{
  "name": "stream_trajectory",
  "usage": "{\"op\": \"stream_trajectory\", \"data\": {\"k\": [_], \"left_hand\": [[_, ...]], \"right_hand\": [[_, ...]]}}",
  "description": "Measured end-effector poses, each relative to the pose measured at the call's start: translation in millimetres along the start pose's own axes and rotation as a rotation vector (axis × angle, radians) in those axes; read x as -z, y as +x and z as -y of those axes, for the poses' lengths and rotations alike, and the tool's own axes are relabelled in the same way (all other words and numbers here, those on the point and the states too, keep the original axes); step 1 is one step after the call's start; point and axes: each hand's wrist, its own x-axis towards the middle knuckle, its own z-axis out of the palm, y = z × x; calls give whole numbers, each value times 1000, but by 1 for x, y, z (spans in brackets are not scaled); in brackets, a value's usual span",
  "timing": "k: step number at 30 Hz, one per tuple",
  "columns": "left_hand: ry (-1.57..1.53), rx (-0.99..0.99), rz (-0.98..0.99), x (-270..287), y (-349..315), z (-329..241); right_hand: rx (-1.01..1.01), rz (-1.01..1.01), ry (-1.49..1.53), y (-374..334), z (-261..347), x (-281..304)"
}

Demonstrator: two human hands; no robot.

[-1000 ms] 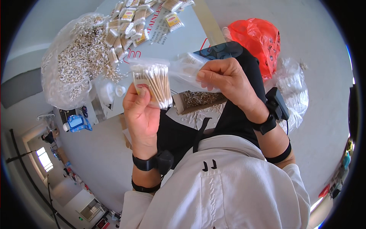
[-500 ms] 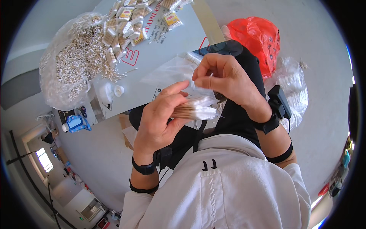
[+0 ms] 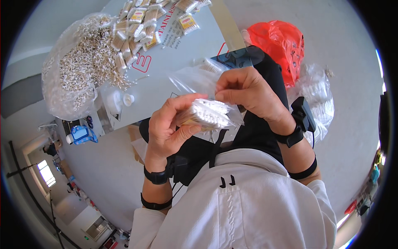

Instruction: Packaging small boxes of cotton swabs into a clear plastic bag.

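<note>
Head view: the counter (image 3: pixel 182 54) has its near edge running diag. under/behind the hands, above the lap. Swab pkts (image 3: pixel 135 30) heaped at its far side, bag of loose swabs (image 3: pixel 83 68) at L, w/ a stretch of printed surface btwn pkts & hands. Floor (image 3: pixel 348 70) past the R end, red bag (image 3: pixel 275 52) there near the R knee. L hand (image 3: pixel 166 124) comes up from below, palm turned inward, grip pinching the held swab pkt (image 3: pixel 209 114) btwn thumb & fingers, swab tips facing R. R hand (image 3: pixel 248 89) angles in from lower R, wrist bent, thumb & index pressed together just beside the pkt's upper edge; can't tell if film's caught btwn them.
</note>
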Motion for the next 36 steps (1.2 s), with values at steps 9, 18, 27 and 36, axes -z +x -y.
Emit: {"op": "stream_trajectory", "data": {"k": [9,18,27,36], "left_hand": [[729,325,-19,-5,8,-39],[1261,178,354,-42,45,-18],[430,479,150,-40,70,38],[805,165,18,-48,58,100]], "right_hand": [[230,-227,-459,1,9,-15],[372,-215,-483,10,10,-21],[162,-34,143,11,-4,-7],[80,-385,-856,-12,-104,46]]}}
